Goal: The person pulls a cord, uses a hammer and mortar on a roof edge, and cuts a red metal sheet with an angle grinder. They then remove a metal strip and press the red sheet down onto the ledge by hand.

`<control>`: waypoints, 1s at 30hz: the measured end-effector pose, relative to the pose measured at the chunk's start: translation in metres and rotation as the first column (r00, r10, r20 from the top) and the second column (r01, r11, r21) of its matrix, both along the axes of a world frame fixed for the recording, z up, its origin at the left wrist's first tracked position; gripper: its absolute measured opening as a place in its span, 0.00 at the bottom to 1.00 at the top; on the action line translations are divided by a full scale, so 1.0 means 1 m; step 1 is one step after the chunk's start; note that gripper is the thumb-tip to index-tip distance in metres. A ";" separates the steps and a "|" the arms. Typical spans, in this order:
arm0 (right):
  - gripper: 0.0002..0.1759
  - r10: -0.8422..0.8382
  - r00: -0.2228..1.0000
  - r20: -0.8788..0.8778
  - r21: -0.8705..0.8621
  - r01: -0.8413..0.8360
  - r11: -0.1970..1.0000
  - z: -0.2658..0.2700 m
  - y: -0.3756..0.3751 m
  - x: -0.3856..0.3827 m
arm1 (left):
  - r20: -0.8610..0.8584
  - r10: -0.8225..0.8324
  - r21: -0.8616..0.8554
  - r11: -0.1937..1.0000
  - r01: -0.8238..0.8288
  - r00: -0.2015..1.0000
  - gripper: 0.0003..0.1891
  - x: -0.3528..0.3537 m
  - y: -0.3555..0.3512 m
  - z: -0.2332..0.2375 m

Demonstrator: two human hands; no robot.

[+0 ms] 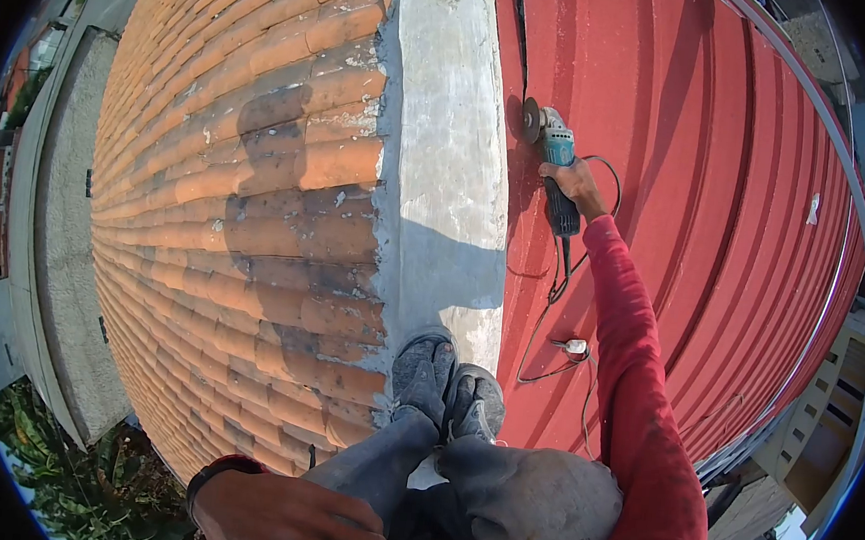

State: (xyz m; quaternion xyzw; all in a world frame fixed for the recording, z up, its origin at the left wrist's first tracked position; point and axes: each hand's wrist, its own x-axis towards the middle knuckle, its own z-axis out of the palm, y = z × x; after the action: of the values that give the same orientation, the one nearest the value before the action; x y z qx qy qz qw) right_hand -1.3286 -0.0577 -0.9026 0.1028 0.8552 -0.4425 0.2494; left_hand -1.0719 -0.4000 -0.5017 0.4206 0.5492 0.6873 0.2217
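My right hand is wrapped round the body of a teal and black angle grinder. Its disc stands at a dark slit in the red metal roofing, close beside the pale concrete ridge. From the grinder's tail a black cable loops down over the sheets to a white plug connection. Low in the view, my left hand lies by my bent leg, holding nothing, its fingers loosely extended.
Orange clay tiles slope away on the left, spotted with mortar. Red ribbed sheets cover the right side, down to the roof's outer edge. My shoes rest on the concrete ridge. Plants grow below at the lower left.
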 end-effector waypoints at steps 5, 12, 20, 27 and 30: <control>0.29 -0.008 0.998 0.059 0.005 0.008 1.000 -0.003 0.002 0.001 | 0.021 -0.029 -0.013 0.999 0.030 0.999 0.06 -0.001 -0.001 0.000; 0.18 -0.031 0.999 0.021 -0.057 0.032 0.998 -0.002 0.001 0.016 | 0.025 -0.023 -0.001 1.000 0.023 0.999 0.10 0.001 0.003 -0.004; 0.18 -0.030 1.000 0.006 -0.051 0.030 0.998 0.004 0.001 0.024 | 0.040 -0.022 0.003 1.000 0.022 0.999 0.11 0.002 0.003 -0.003; 0.17 -0.029 0.999 0.036 -0.021 0.029 0.999 -0.012 0.008 0.029 | 0.045 -0.023 -0.006 1.000 0.023 0.999 0.10 0.006 0.002 -0.002; 0.17 -0.017 0.999 0.040 -0.021 0.018 1.000 -0.006 0.005 0.033 | 0.032 -0.033 -0.013 0.999 0.034 0.999 0.11 0.006 0.002 -0.002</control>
State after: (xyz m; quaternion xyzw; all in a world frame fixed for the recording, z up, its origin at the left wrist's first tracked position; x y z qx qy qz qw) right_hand -1.2958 -0.0525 -0.9084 0.1164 0.8445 -0.4514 0.2637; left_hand -1.0661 -0.3978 -0.5041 0.4171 0.5432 0.6863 0.2448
